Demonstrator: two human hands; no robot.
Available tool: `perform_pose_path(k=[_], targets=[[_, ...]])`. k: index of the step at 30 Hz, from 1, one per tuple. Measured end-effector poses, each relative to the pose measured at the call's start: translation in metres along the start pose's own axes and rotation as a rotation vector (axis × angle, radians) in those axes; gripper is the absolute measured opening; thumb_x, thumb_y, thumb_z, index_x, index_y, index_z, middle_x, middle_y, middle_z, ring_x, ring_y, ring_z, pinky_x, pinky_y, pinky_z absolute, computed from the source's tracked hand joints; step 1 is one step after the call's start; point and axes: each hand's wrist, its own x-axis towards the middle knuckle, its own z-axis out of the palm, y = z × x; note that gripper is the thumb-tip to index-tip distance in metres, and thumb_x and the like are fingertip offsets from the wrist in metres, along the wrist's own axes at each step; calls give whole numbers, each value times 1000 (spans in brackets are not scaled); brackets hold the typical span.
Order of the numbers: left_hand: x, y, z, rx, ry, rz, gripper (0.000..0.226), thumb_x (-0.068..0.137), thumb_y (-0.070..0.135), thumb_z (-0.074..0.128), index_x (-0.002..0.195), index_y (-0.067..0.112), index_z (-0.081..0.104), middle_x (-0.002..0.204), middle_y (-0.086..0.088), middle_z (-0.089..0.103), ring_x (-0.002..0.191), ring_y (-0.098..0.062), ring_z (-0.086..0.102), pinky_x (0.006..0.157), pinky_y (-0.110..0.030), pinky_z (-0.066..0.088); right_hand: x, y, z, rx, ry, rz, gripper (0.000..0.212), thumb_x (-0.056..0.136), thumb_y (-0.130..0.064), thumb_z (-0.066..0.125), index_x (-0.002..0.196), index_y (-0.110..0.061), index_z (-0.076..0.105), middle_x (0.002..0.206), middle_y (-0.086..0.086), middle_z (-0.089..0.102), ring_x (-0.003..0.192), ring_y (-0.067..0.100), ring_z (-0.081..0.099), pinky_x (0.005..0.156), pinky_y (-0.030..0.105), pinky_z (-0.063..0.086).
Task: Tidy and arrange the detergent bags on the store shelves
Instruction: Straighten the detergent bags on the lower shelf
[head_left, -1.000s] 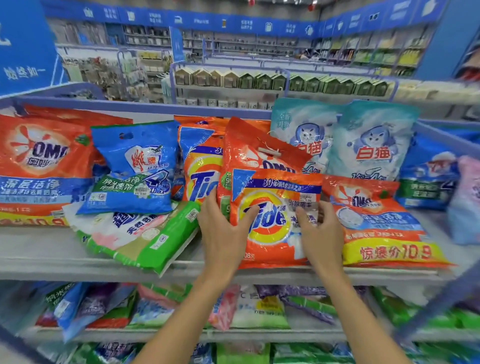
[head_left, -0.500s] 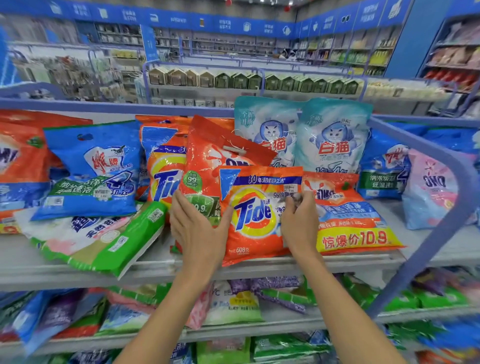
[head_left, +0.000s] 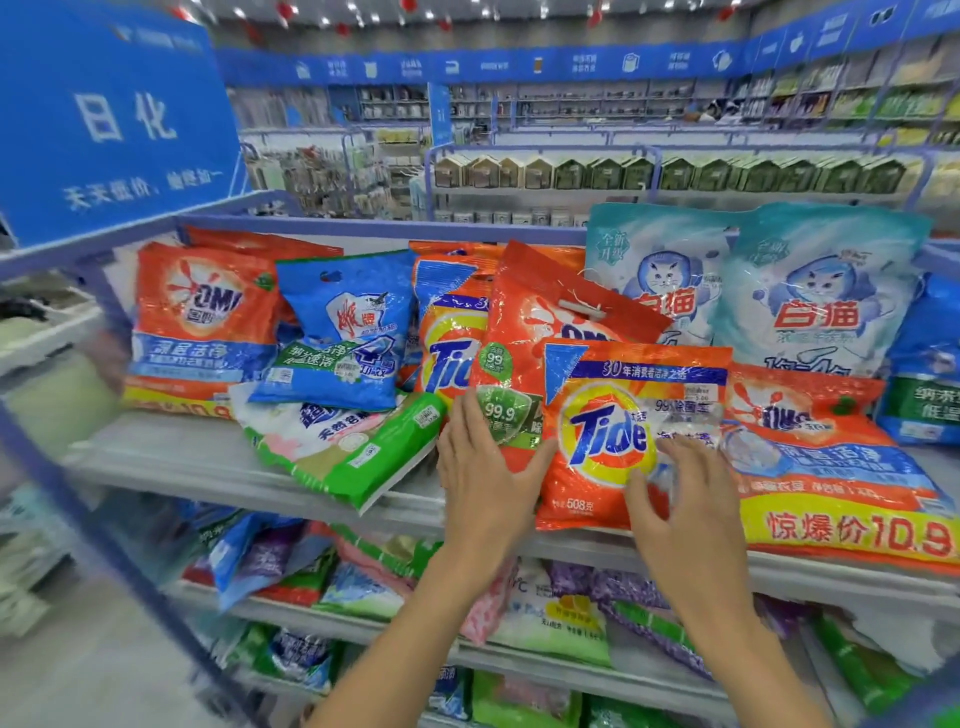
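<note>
A small orange Tide bag (head_left: 602, 431) stands leaning at the front of the top shelf (head_left: 208, 457). It rests against a tilted orange OMO bag (head_left: 535, 322). My left hand (head_left: 488, 467) lies with straight fingers on the OMO bag, its thumb against the Tide bag's left edge. My right hand (head_left: 680, 509) touches the Tide bag's lower right front with spread fingers. A second Tide bag (head_left: 447, 343) stands behind on the left. Another OMO bag (head_left: 831, 478) lies flat at the right.
Left of my hands a green-white bag (head_left: 363, 457) lies flat, overhanging the shelf edge. Behind it lean a blue bag (head_left: 337, 338) and a big OMO bag (head_left: 202, 322). Two pale cat-print bags (head_left: 821, 301) stand at the back right. A blue frame post (head_left: 104, 519) slants down at the left. Lower shelves hold mixed bags (head_left: 561, 618).
My right hand has slid from the Tide bag's upper right edge down to its lower right front. My left hand stays at the bag's left edge. The view has swung left.
</note>
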Motion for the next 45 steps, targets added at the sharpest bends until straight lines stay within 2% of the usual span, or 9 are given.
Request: perform_pose_path(k=[5,9,12,16,19,26,32,37,45], targets=[[-23,-15,-17,157,-38,38,95,92,71,49,163,26,7,169,10,9,154,-11,-2,128,-44,9,-15,0,6,21,-45,-51,57,96,-37,63,146,-12,50,154,5,43,144,20,34,120,41,28],[-45,-34,-31,314,-51,52,85,96,70,41,162,24,17,168,9,18,154,-10,-1,128,-44,9,-24,8,5,59,-94,-88,63,98,-41,59,154,-19,40,163,-1,31,151,16,23,124,40,19],[-66,-44,-42,326,-44,20,79,97,65,44,160,24,22,166,9,22,154,-12,3,127,-43,10,-34,13,4,80,-103,-100,64,98,-39,60,154,-19,39,164,-3,30,151,15,23,125,43,21],[-85,-54,-57,299,-17,2,73,99,60,48,158,22,31,164,8,27,153,-10,7,127,-40,15,-52,10,5,91,-94,-119,59,97,-35,64,149,-15,47,161,0,33,150,17,25,123,37,21],[-90,-58,-73,284,29,11,65,99,53,53,154,21,39,158,8,36,149,-10,16,125,-37,21,-65,3,7,114,-116,-130,60,96,-30,66,151,-15,47,160,0,36,150,17,26,123,39,24],[-88,-73,-106,272,27,9,63,98,55,49,153,24,41,148,12,45,146,-9,19,121,-38,28,-83,-23,23,140,-163,-135,60,97,-30,64,153,-19,43,158,-5,38,148,13,28,123,43,30],[-91,-85,-100,218,-101,103,58,99,50,52,149,22,45,147,11,45,142,-10,25,120,-37,28,-105,-31,27,45,-146,-69,60,98,-35,62,154,-23,41,158,-9,36,148,7,24,120,25,16],[-100,-94,-82,155,-236,192,55,98,47,55,147,22,49,143,10,48,138,-11,29,120,-34,27,-137,-18,20,-69,-130,104,61,101,-44,54,156,-26,36,161,-8,32,151,11,20,126,32,18],[-145,-63,-30,82,-513,330,53,100,50,52,146,25,48,143,11,47,137,-11,31,117,-32,29,-196,14,-44,-154,-44,368,63,102,-55,46,158,-32,28,162,-16,28,151,6,20,122,29,24]])
